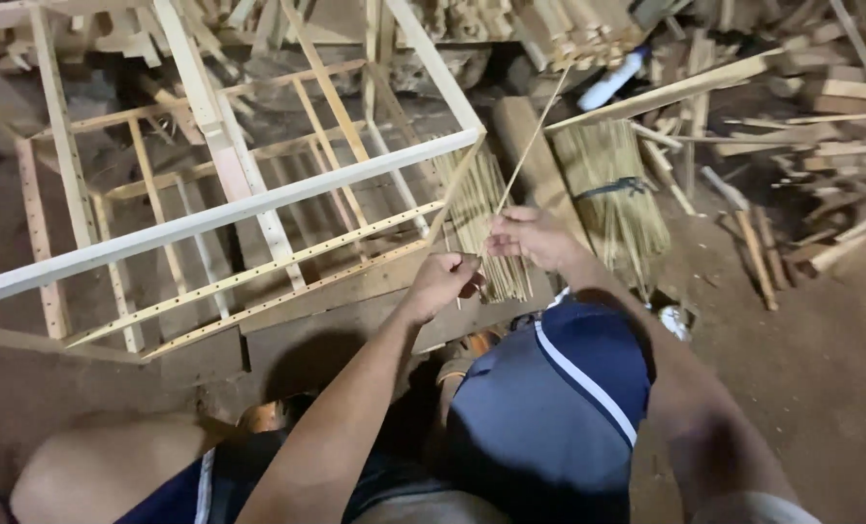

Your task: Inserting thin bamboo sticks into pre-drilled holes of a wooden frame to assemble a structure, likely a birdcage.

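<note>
No packages, labels, signs or screens that I can make out in this workshop view.

From my remote seat I see only raw material, none of it wrapped, boxed or tagged. The nearest thing to a container is a white cylindrical object (612, 80) at the far right among the wood scraps, possibly a bottle or tube, too blurred for me to tell. A small pale scrap (674, 321) lies on the dirt floor to the right, nearer me; I cannot tell whether it is a wrapper.
</note>
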